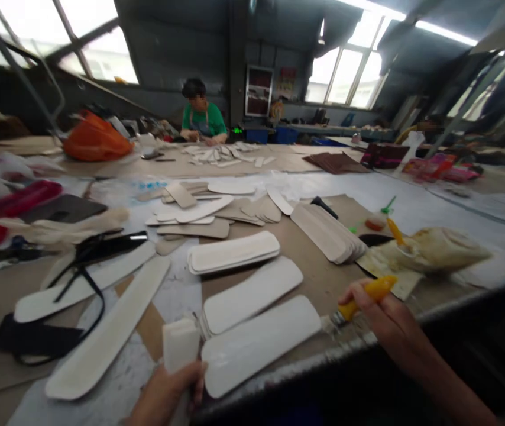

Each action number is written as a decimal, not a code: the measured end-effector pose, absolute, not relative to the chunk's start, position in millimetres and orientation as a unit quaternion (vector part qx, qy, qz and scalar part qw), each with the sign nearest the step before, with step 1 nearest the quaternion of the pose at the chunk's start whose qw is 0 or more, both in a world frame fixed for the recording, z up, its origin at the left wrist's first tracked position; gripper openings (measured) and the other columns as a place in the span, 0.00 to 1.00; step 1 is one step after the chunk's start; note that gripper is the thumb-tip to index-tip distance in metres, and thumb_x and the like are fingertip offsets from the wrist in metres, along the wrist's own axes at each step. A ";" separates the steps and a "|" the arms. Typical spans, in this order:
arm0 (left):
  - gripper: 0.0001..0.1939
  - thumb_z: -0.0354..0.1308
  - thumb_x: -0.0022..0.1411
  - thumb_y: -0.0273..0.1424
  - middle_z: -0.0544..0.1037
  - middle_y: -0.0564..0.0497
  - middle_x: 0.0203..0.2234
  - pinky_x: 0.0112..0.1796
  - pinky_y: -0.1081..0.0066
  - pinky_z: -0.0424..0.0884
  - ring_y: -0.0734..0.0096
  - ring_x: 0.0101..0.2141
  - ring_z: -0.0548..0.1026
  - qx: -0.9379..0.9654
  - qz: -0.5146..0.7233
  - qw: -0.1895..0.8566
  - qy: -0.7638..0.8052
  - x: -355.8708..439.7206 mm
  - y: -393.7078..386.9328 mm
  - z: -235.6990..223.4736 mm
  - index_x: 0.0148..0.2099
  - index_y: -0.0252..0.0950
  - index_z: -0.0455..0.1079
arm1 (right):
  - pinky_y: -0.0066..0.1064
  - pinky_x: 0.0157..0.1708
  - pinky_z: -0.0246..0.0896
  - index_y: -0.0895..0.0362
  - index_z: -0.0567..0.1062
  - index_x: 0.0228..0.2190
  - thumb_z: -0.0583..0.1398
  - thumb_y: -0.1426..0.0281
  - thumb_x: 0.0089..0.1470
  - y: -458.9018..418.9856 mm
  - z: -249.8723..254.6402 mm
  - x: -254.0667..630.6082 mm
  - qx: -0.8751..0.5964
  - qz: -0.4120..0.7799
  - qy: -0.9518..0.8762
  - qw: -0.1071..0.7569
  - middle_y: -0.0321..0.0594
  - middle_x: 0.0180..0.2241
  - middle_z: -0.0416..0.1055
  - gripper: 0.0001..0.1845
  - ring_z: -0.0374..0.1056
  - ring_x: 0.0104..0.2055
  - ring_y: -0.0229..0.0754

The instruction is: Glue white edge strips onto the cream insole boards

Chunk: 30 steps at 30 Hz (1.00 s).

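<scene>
My left hand (169, 391) is closed around a small white block-like piece (180, 344) at the table's front edge, beside a long white rounded strip (259, 343). My right hand (379, 316) grips a brush with a yellow handle (368, 294); its bristle end (330, 323) rests on the table edge just right of that strip. A second white strip (252, 293) lies just behind the first, and a small stack of strips (233, 251) lies farther back.
Several more white and tan strips (327, 232) cover the brown board. Black straps (84, 260) and a long white strip (108, 328) lie left. A crumpled yellowish bag (439, 248) sits right. A person in green (201, 118) works at the far side, near an orange bag (95, 139).
</scene>
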<state>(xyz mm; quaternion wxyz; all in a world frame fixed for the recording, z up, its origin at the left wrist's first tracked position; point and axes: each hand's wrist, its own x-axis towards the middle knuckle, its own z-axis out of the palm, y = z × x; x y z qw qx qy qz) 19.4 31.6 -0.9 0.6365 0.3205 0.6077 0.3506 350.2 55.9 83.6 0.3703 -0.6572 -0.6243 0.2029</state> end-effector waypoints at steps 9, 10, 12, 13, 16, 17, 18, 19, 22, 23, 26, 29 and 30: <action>0.18 0.63 0.43 0.41 0.66 0.55 0.10 0.21 0.78 0.55 0.77 0.15 0.60 0.299 0.308 0.644 0.634 18.1 41.5 2.4 0.16 0.34 0.63 | 0.33 0.37 0.59 0.56 0.70 0.26 0.49 0.54 0.58 46.0 83.7 350.4 -0.666 0.230 -0.585 0.400 0.41 0.30 0.69 0.22 0.65 0.35 0.43; 0.18 0.63 0.43 0.41 0.67 0.55 0.10 0.21 0.78 0.55 0.77 0.16 0.60 0.294 0.303 0.646 0.636 18.6 41.7 3.2 0.16 0.33 0.64 | 0.33 0.37 0.59 0.56 0.70 0.26 0.49 0.54 0.58 46.6 82.4 349.8 -0.663 0.237 -0.582 0.407 0.40 0.29 0.69 0.21 0.65 0.35 0.43; 0.18 0.62 0.43 0.41 0.67 0.55 0.10 0.21 0.78 0.55 0.76 0.16 0.60 0.299 0.292 0.643 0.642 20.8 42.2 6.6 0.16 0.34 0.64 | 0.34 0.37 0.59 0.56 0.69 0.26 0.49 0.54 0.58 48.9 80.7 346.8 -0.654 0.250 -0.576 0.421 0.40 0.29 0.70 0.21 0.66 0.35 0.43; 0.17 0.61 0.43 0.41 0.67 0.55 0.10 0.21 0.78 0.55 0.77 0.16 0.60 0.309 0.288 0.640 0.642 22.6 42.9 9.1 0.16 0.34 0.64 | 0.34 0.38 0.60 0.56 0.69 0.27 0.49 0.54 0.58 50.5 80.1 344.7 -0.649 0.256 -0.573 0.430 0.41 0.29 0.70 0.21 0.66 0.34 0.43; 0.15 0.59 0.42 0.40 0.67 0.55 0.10 0.22 0.78 0.56 0.77 0.16 0.60 0.338 0.285 0.630 0.638 29.1 46.5 17.6 0.15 0.34 0.63 | 0.34 0.38 0.60 0.57 0.70 0.27 0.49 0.54 0.58 57.0 76.6 337.9 -0.635 0.262 -0.576 0.443 0.41 0.29 0.70 0.21 0.66 0.35 0.43; 0.15 0.58 0.41 0.39 0.66 0.55 0.10 0.22 0.77 0.57 0.77 0.16 0.60 0.342 0.287 0.629 0.636 31.2 48.0 19.9 0.15 0.34 0.63 | 0.34 0.38 0.60 0.57 0.70 0.27 0.49 0.54 0.58 59.5 74.4 335.9 -0.633 0.255 -0.579 0.445 0.41 0.29 0.70 0.22 0.66 0.35 0.44; 0.14 0.58 0.41 0.39 0.67 0.54 0.10 0.23 0.77 0.57 0.77 0.17 0.60 0.346 0.288 0.629 0.634 33.2 49.4 21.6 0.14 0.34 0.63 | 0.34 0.38 0.60 0.57 0.70 0.27 0.49 0.54 0.58 62.0 71.5 334.0 -0.633 0.245 -0.584 0.445 0.42 0.30 0.69 0.22 0.66 0.35 0.44; 0.14 0.57 0.41 0.39 0.66 0.54 0.11 0.23 0.77 0.57 0.77 0.17 0.60 0.351 0.288 0.628 0.633 34.9 50.6 22.7 0.14 0.34 0.63 | 0.34 0.37 0.60 0.57 0.70 0.27 0.49 0.54 0.58 64.6 68.1 332.1 -0.633 0.234 -0.589 0.444 0.42 0.30 0.69 0.22 0.66 0.35 0.43; 0.15 0.56 0.40 0.39 0.66 0.55 0.11 0.23 0.77 0.56 0.78 0.16 0.60 0.355 0.285 0.627 0.632 38.3 52.9 23.9 0.14 0.34 0.63 | 0.35 0.37 0.59 0.56 0.69 0.28 0.48 0.54 0.59 70.6 57.5 325.1 -0.632 0.206 -0.607 0.436 0.41 0.28 0.68 0.21 0.65 0.33 0.42; 0.15 0.57 0.40 0.40 0.65 0.55 0.10 0.23 0.77 0.56 0.78 0.16 0.60 0.352 0.285 0.628 0.632 38.6 53.0 23.9 0.14 0.34 0.63 | 0.34 0.37 0.59 0.56 0.68 0.27 0.48 0.54 0.59 71.8 54.8 321.9 -0.628 0.205 -0.613 0.432 0.40 0.28 0.68 0.21 0.65 0.32 0.42; 0.17 0.60 0.39 0.43 0.65 0.56 0.10 0.22 0.77 0.57 0.78 0.16 0.60 0.338 0.283 0.630 0.639 34.9 51.5 23.7 0.15 0.34 0.63 | 0.34 0.38 0.59 0.56 0.68 0.27 0.49 0.55 0.59 73.7 51.6 312.3 -0.601 0.260 -0.612 0.444 0.40 0.28 0.69 0.20 0.65 0.33 0.42; 0.21 0.62 0.40 0.46 0.64 0.56 0.10 0.22 0.77 0.58 0.78 0.16 0.60 0.349 0.283 0.626 0.638 28.4 49.1 21.8 0.15 0.34 0.62 | 0.35 0.40 0.61 0.56 0.68 0.29 0.51 0.54 0.58 73.2 55.2 307.4 -0.560 0.347 -0.551 0.513 0.40 0.29 0.70 0.19 0.67 0.35 0.42; 0.22 0.61 0.43 0.47 0.64 0.56 0.11 0.23 0.76 0.59 0.78 0.16 0.60 0.362 0.280 0.621 0.637 28.7 49.6 20.7 0.16 0.34 0.62 | 0.35 0.41 0.62 0.56 0.68 0.29 0.52 0.54 0.57 71.6 57.3 306.7 -0.549 0.362 -0.527 0.539 0.40 0.29 0.70 0.19 0.68 0.35 0.42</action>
